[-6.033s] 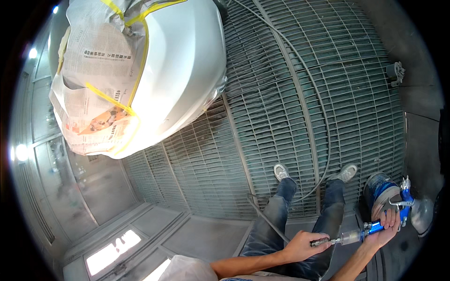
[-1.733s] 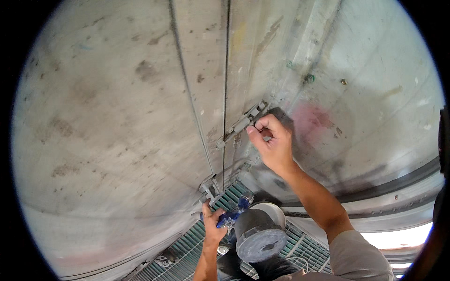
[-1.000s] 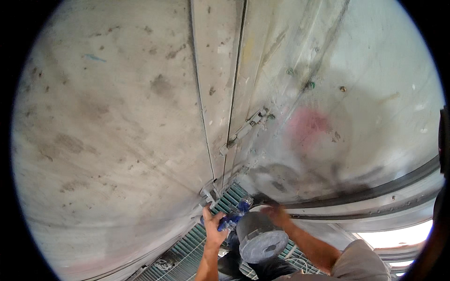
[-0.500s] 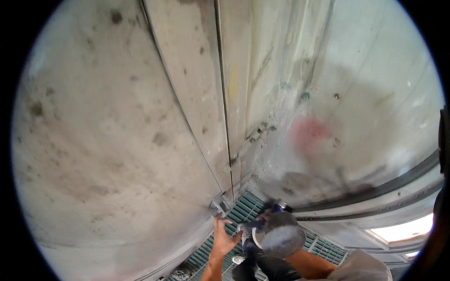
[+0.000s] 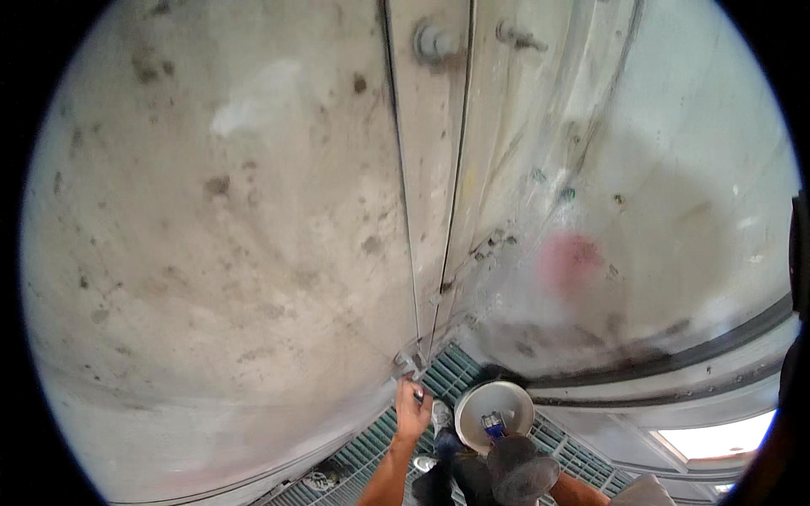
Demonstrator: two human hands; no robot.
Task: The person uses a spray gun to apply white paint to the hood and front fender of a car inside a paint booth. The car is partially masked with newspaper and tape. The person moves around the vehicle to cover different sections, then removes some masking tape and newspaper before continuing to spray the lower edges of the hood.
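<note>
My left hand (image 5: 410,415) is closed at the foot of the beige wall panel, its fingertips against a small grey metal bracket (image 5: 409,364). A small dark bit shows at the fingers; I cannot make out what it is. From the lower right comes my right forearm (image 5: 580,491); a blurred grey rounded thing (image 5: 521,474) covers the right hand, so its fingers are hidden. Just beyond, a white bucket (image 5: 528,408) stands with a blue tool with a silvery metal end (image 5: 494,424) reaching into it. Whether my right hand holds that tool is hidden.
Tall stained panels (image 5: 219,278) rise on the left, with narrow seams and two stubby fittings (image 5: 434,42) high up. A pale curved wall (image 5: 675,211) with a red smudge stands at right, above a dark curved strip (image 5: 675,358). Green grating (image 5: 456,371) lies underfoot, under my shoes (image 5: 440,415).
My left hand's fingers have closed near the bracket; they were apart before. The grey rounded thing has shifted down, and the bucket's mouth has come into sight. The view has shifted left.
</note>
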